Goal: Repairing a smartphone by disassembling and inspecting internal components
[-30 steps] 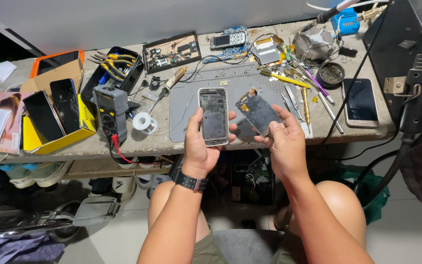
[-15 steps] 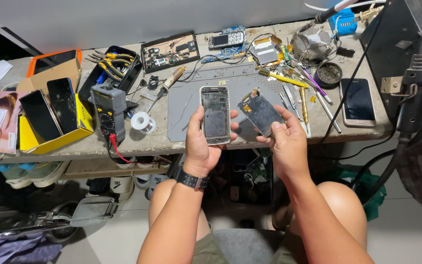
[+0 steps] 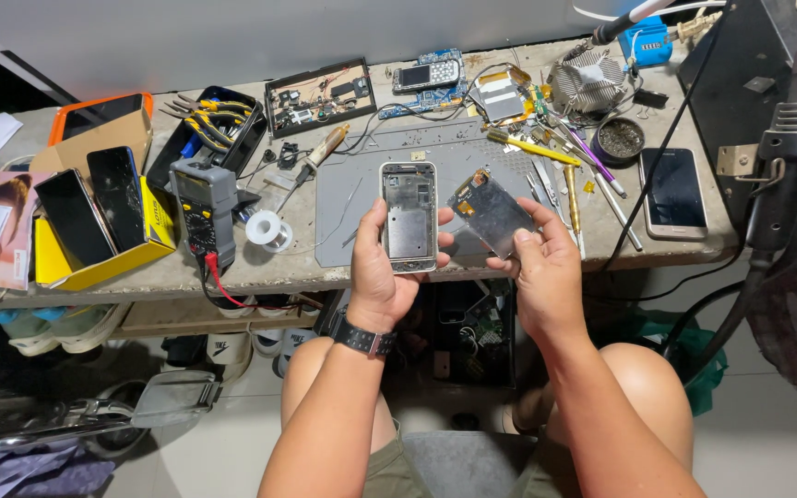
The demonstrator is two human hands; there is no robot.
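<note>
The left hand [image 3: 382,277] is gripping a phone frame [image 3: 409,217] just left of the frame's centre, thumb along its left edge and fingertips curling round its right edge and bottom. The frame is standing upright in the picture, its open grey inside facing the camera. A black watch [image 3: 364,337] is sitting on that wrist.

The right hand [image 3: 546,277] is pinching a screen panel [image 3: 491,211] just right of centre, thumb on its lower face and fingers behind it. The panel is tilting, its upper end leaning left toward the frame; the two parts are lying close together but apart. Both are hovering over the near edge of a grey mat [image 3: 352,198] on the bench [image 3: 306,267].

At the left of the picture a yellow box [image 3: 103,263] is holding two dark phones [image 3: 94,207] standing on end. Just right of it a multimeter [image 3: 203,207] is lying with a red lead [image 3: 232,297] hanging off the bench edge, and a solder spool [image 3: 267,231] is resting beside it. Pliers [image 3: 209,120] are lying in a black tray at upper left. A circuit board [image 3: 320,97] is sitting at top centre. Right of the mat, tweezers and screwdrivers [image 3: 565,166] are lying scattered, and a black phone [image 3: 674,193] is lying flat near the right edge. The person's bare knees are showing at the bottom.
</note>
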